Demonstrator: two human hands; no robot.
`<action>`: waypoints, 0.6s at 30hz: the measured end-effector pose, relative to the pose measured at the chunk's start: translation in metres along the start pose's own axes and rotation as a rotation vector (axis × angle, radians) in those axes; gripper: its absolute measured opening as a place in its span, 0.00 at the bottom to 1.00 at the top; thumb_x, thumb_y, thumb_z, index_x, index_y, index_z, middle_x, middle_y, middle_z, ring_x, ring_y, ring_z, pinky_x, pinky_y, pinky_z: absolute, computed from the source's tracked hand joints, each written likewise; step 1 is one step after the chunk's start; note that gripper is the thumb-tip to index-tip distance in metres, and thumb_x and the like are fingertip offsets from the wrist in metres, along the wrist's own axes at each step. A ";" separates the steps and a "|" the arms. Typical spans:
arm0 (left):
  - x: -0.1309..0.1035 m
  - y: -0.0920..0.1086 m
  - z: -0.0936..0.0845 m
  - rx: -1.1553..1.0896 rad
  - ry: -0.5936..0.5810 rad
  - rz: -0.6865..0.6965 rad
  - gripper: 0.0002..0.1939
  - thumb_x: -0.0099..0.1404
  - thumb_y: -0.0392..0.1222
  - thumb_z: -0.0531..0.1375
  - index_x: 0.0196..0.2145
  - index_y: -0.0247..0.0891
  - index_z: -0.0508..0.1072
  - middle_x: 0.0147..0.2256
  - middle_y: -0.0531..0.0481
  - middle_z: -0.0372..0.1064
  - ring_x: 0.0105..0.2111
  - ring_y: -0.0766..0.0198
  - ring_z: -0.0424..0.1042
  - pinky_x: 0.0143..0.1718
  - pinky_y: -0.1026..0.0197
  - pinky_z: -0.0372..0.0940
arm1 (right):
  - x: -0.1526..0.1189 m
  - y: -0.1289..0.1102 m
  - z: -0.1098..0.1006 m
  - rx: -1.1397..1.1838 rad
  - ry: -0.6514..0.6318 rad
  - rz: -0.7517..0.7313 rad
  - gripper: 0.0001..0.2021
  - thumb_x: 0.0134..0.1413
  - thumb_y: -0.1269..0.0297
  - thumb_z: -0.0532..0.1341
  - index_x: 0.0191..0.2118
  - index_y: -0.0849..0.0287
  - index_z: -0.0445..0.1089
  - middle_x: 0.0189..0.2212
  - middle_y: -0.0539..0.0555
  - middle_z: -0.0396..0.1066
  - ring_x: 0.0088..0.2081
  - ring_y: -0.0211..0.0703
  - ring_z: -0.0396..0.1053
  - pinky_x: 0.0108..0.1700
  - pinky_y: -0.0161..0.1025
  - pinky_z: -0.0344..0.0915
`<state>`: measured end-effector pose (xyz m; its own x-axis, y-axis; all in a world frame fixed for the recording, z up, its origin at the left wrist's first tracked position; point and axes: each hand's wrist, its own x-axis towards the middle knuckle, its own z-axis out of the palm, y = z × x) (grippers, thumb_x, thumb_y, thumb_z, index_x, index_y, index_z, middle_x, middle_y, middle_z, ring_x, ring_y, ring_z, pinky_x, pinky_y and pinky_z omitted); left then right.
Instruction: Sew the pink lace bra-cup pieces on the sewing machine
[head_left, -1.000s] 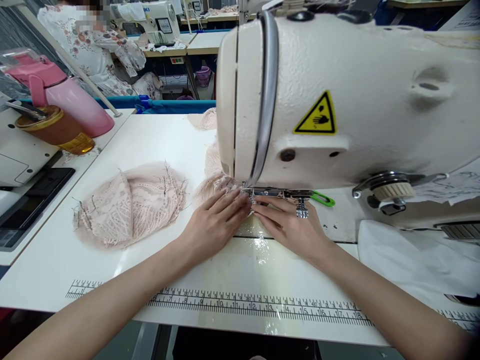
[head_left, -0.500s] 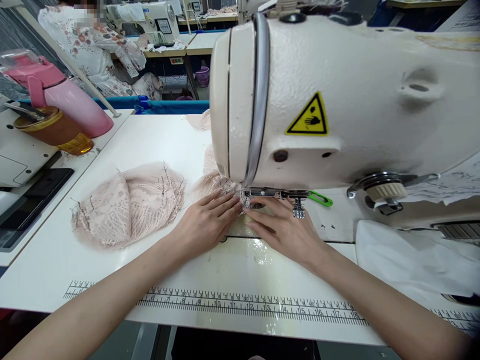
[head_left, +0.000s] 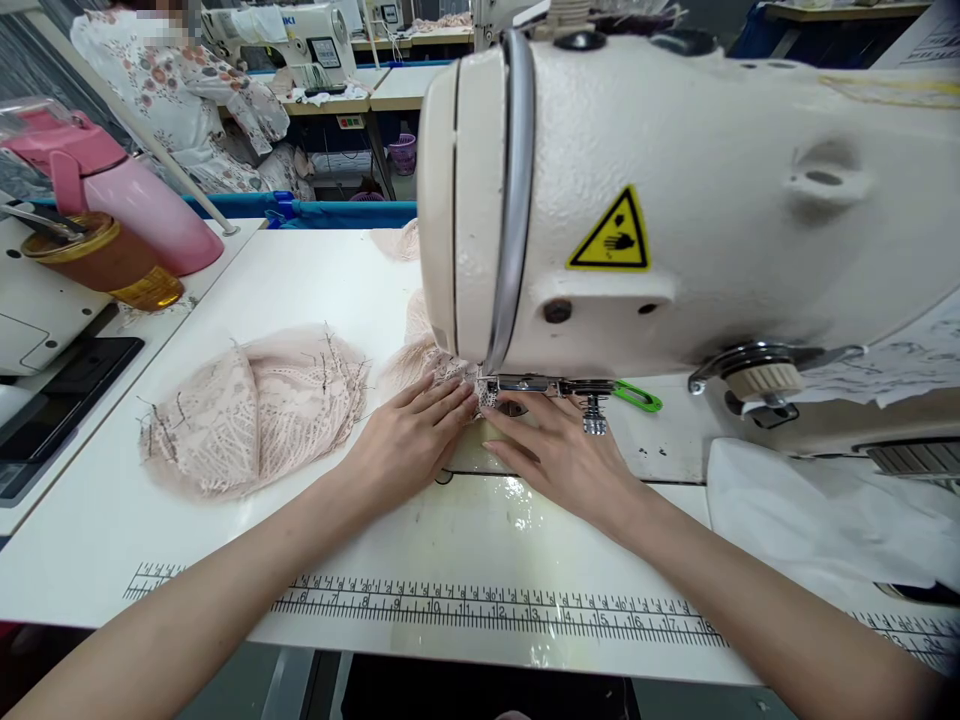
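Note:
Pale pink lace fabric (head_left: 420, 362) runs under the head of a white sewing machine (head_left: 600, 130), by the presser foot. On its left side my left hand (head_left: 409, 432) lies flat, fingers stretched together over the lace. My right hand (head_left: 566, 450) rests on the machine bed, its fingers apart and fingertips at the lace edge by the needle area; part of it is hidden behind the machine's metal attachment (head_left: 595, 412). A second lace piece (head_left: 259, 415), curved like a cup with dark loose threads, lies left of my left hand.
A printed ruler (head_left: 465, 608) runs along the table's front. Green thread snips (head_left: 637, 396) lie behind my right hand, white cloth (head_left: 817, 510) at right. At left are a pink bottle (head_left: 150, 210), an amber cup (head_left: 112, 262) and a black phone (head_left: 75, 395). A person (head_left: 172, 100) sits beyond.
My right fingertips have shifted slightly left along the lace edge. The whole view has moved a little; my left hand stays flat on the lace.

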<state>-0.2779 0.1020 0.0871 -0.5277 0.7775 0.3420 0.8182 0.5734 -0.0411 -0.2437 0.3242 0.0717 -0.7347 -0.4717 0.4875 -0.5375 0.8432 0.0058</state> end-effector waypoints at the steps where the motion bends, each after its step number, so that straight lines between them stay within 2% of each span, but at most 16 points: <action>1: 0.000 0.000 0.000 0.005 0.001 -0.004 0.18 0.73 0.36 0.49 0.56 0.31 0.70 0.56 0.42 0.67 0.57 0.54 0.68 0.61 0.46 0.63 | 0.000 -0.001 0.000 -0.010 0.006 0.001 0.16 0.66 0.53 0.53 0.50 0.50 0.73 0.50 0.51 0.72 0.37 0.44 0.70 0.43 0.46 0.63; 9: 0.000 0.005 0.001 0.093 0.000 0.010 0.18 0.73 0.38 0.50 0.55 0.28 0.70 0.55 0.41 0.67 0.56 0.51 0.68 0.60 0.46 0.64 | 0.003 -0.003 -0.001 -0.068 0.037 0.003 0.15 0.66 0.55 0.54 0.51 0.54 0.72 0.48 0.53 0.74 0.37 0.43 0.70 0.41 0.43 0.61; 18: -0.001 0.011 0.003 0.130 0.014 -0.006 0.18 0.73 0.40 0.51 0.55 0.28 0.70 0.55 0.40 0.68 0.56 0.52 0.68 0.59 0.48 0.64 | 0.004 -0.003 -0.002 0.013 0.016 -0.064 0.15 0.68 0.57 0.53 0.49 0.56 0.72 0.50 0.55 0.73 0.42 0.41 0.70 0.43 0.42 0.60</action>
<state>-0.2688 0.1083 0.0836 -0.5284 0.7708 0.3559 0.7780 0.6074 -0.1603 -0.2439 0.3200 0.0755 -0.6918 -0.5205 0.5004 -0.5888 0.8079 0.0263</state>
